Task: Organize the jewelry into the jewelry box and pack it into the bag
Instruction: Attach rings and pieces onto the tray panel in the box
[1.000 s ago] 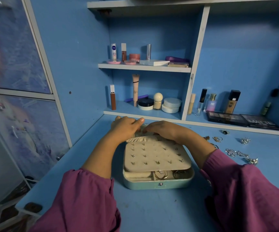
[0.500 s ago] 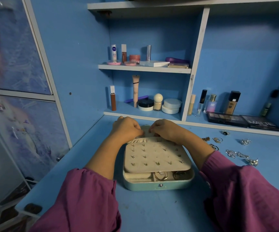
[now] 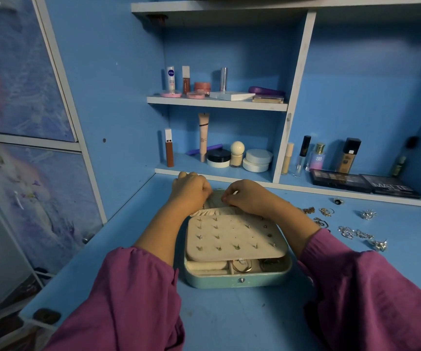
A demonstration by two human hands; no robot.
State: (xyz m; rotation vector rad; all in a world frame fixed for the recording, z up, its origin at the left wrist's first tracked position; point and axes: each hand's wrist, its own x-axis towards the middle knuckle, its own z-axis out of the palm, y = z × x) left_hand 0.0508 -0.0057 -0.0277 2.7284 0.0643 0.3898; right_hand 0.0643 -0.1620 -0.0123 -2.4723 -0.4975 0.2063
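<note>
A teal jewelry box (image 3: 239, 281) lies open on the blue desk. A cream earring panel (image 3: 234, 236) studded with small earrings covers most of its base, and rings (image 3: 242, 266) show in the front compartments. Both hands work at the far side, over the cream lid lining (image 3: 217, 201) and its gathered pocket (image 3: 204, 212). My left hand (image 3: 191, 191) has its fingers curled, and a thin chain (image 3: 204, 206) hangs below them. My right hand (image 3: 249, 198) pinches something small, apparently the same chain, between thumb and forefinger. No bag is in view.
Loose silver jewelry lies to the right of the box: rings (image 3: 327, 212), a brooch-like piece (image 3: 368, 214), a chain (image 3: 353, 233). Cosmetics fill the shelves (image 3: 217, 103) behind, and palettes (image 3: 341, 179) sit at the back right. A cabinet door (image 3: 27, 173) stands at left.
The left hand's fingers, stretched flat a second ago, have curled in. Both hands have drawn closer together over the lid lining. The box has not moved.
</note>
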